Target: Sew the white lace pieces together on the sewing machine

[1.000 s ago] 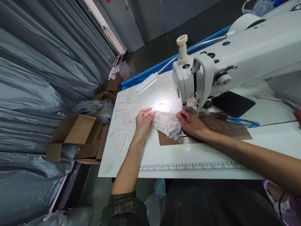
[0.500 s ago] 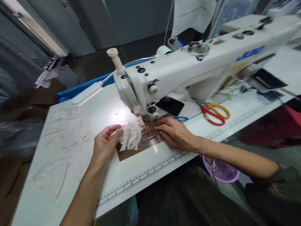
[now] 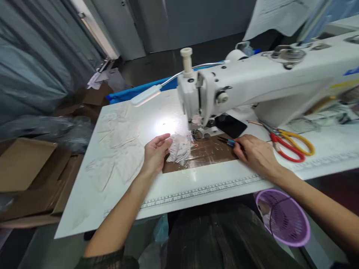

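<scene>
Lace piece and snips, seen from above, with clock directions read across the view. The lace piece [image 3: 181, 149] lay over the brown sheet [image 3: 207, 158], just beside the needle area of the sewing machine [image 3: 238, 86]; its long axis ran roughly from twelve to six. The left hand [image 3: 157, 153] pinched its upper edge at ten o'clock. The blue snips [image 3: 226, 141] pointed their dark tips between nine and ten. The right hand [image 3: 254, 153] touched and partly hid their handle; whether its bent fingers had closed on it could not be told. The black slab [image 3: 230, 125] bounded the snips near twelve, the scissors [image 3: 276, 131] lay towards three, and bare white tabletop [image 3: 81, 186] opened from the lace piece towards seven and eight.
</scene>
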Available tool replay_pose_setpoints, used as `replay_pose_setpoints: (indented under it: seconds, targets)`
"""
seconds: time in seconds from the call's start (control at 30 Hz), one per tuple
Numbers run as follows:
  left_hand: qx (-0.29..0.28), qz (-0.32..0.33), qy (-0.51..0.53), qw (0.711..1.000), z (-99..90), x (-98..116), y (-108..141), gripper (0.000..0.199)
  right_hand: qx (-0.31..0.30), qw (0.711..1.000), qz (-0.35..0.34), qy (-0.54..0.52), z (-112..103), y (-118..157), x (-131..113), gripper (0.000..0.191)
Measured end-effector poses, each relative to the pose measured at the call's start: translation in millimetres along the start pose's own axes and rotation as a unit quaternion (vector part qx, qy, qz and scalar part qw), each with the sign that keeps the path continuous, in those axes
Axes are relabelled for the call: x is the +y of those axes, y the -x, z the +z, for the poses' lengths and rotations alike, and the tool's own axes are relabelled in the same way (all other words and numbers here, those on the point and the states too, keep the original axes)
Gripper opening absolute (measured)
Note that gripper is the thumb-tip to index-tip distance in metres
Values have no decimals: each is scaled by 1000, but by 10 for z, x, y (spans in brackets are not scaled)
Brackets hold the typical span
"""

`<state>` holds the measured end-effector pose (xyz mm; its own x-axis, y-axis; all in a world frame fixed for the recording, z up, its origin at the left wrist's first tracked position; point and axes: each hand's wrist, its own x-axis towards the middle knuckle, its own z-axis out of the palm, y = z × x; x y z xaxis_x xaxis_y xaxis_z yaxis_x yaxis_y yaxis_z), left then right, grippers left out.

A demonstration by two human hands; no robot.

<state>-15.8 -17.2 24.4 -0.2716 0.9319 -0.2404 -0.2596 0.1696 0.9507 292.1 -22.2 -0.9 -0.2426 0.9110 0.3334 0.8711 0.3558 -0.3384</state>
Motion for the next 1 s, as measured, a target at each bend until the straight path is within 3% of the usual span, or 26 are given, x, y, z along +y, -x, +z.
replay_pose_setpoints:
  seconds: [0.07, 0.1, 0.17, 0.23, 0.27, 0.33, 0.5, 1.0]
  targets:
    - [-3, 5, 12, 1000, -14, -38, -6, 43, -50, 986, 46, -151, 51, 30, -178, 26]
    - [-4, 9, 16, 1000, -21, -52, -9, 42, -102, 963, 63, -242, 80, 42, -292, 26]
    - [-8, 19, 18, 1000, -34, -75, -11, 39, -208, 889, 76, -401, 149, 39, -555, 28]
    - [-11, 31, 21, 999, -44, -93, -9, 37, -254, 827, 64, -497, 241, -27, -827, 26]
    - [-12, 36, 24, 999, -47, -99, -8, 37, -255, 815, 56, -518, 296, -90, -949, 24]
    - [-15, 43, 32, 998, -50, -107, -9, 37, -234, 821, 52, -519, 418, -261, -1142, 20]
    - [-10, 44, 42, 998, -54, -86, -15, 35, -137, 882, 65, -445, 685, -659, -1356, 35]
    - [3, 35, 41, 999, -45, -83, -42, 35, -145, 898, 32, -413, 744, -718, -1359, 36]
